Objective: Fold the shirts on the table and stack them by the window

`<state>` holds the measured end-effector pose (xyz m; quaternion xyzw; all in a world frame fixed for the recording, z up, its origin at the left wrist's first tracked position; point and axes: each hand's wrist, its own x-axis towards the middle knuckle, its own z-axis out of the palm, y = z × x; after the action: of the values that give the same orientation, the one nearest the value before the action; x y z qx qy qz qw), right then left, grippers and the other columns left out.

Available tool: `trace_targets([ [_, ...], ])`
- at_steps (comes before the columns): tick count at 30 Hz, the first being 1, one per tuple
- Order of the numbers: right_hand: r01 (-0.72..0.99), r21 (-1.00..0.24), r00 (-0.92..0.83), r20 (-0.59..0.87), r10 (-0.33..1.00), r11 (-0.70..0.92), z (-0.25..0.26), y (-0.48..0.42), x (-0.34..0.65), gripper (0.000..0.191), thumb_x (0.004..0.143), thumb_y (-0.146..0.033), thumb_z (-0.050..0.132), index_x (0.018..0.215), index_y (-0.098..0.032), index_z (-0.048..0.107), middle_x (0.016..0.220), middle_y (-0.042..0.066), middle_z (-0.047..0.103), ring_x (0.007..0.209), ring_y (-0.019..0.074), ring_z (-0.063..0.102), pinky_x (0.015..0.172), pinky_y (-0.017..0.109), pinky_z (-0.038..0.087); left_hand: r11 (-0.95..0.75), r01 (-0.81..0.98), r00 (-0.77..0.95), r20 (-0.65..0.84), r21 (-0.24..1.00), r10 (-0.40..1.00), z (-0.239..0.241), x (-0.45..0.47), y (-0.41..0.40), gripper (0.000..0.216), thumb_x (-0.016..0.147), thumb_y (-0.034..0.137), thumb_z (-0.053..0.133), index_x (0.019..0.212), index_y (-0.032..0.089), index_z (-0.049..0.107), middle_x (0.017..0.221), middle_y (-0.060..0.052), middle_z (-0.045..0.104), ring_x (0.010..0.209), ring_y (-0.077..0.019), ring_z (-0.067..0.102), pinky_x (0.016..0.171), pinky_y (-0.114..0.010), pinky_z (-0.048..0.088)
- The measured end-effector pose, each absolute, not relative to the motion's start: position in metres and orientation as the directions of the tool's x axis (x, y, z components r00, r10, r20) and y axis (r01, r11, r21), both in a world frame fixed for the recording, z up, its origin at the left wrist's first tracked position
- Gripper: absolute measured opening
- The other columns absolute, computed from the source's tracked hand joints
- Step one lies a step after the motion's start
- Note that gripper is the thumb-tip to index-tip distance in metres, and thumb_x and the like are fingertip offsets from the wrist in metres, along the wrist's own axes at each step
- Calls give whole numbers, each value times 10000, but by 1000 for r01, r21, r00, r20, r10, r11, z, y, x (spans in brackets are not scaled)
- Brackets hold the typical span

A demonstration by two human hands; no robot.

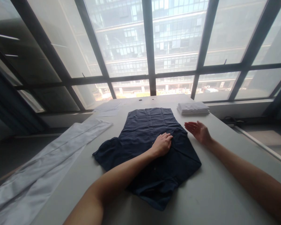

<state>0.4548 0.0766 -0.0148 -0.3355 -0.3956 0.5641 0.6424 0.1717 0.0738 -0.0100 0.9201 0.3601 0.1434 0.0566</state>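
Observation:
A dark navy shirt lies spread on the white table, its button placket running up the middle and its hem at the far end. Creases cross the cloth, and the collar end nearest me is rumpled. My left hand rests flat on the shirt, right of the placket, fingers stretched out and pressing on the fabric. Just off the shirt's right edge, my right hand is held with its fingers extended and nothing in it. It looks apart from the cloth.
White folded cloths are stacked at the far right of the table. Long white fabric drapes over the left edge. Thin white sheets lie at the far left. Large framed windows rise behind the table.

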Motion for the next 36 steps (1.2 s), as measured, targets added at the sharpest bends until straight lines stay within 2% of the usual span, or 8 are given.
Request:
trace_targets([
  [3,-474,-877,-185,13,983,-78,-9,72,463,518,961,-632,462,1188,-228,695,1283,121,723,1318,315,596,1209,538,368,-735,647,698,228,205,679,-10,172,74,415,1050,281,397,1420,202,567,1528,-84,533,1441,-257,446,1211,-442,353],
  [5,-385,-893,-379,-77,922,-233,-8,70,462,556,1001,-608,423,1288,-187,646,1331,142,694,1309,312,605,1209,535,364,-734,648,697,230,203,679,-10,172,74,414,1048,284,401,1417,198,568,1526,-88,535,1440,-264,447,1208,-450,356],
  [7,-323,-902,-444,-123,887,-286,-10,72,459,530,1031,-556,416,1326,-161,613,1330,156,691,1296,292,617,1208,507,373,-733,649,695,233,202,680,-10,172,74,409,1048,288,403,1411,202,572,1522,-89,539,1438,-264,448,1206,-453,358],
  [15,-474,-880,33,7,999,22,-27,93,467,304,1020,-423,454,1175,-261,659,1196,99,756,1271,244,637,1174,467,451,-735,646,694,241,207,678,-11,173,74,405,1037,292,427,1406,209,573,1519,-77,542,1432,-253,454,1211,-434,356],
  [18,-497,-867,-26,45,999,26,-19,85,467,376,990,-514,473,1213,-271,655,1287,100,721,1343,270,578,1186,498,430,-740,640,698,247,207,672,-12,173,75,407,1035,286,431,1406,202,576,1517,-81,543,1433,-253,454,1212,-432,354],
  [23,-442,-886,-327,11,945,-143,-2,64,447,696,959,-738,341,1334,-222,619,1379,131,666,1398,305,518,1226,531,326,-735,646,693,243,208,678,-13,173,75,417,1039,293,426,1416,191,570,1528,-84,533,1443,-275,444,1214,-445,349],
  [28,-425,-877,-471,2,882,-225,0,59,430,753,959,-771,286,1403,-232,569,1400,117,653,1437,279,471,1239,519,279,-732,648,691,241,212,681,-12,173,73,415,1040,300,424,1415,202,572,1528,-85,533,1439,-278,448,1211,-455,352],
  [36,-526,-850,-118,27,993,-40,-11,75,447,519,989,-630,411,1288,-264,625,1430,95,621,1419,251,491,1207,473,385,-745,635,701,252,206,667,-11,173,74,405,1031,286,441,1397,192,587,1509,-84,551,1416,-257,472,1202,-423,363],
])
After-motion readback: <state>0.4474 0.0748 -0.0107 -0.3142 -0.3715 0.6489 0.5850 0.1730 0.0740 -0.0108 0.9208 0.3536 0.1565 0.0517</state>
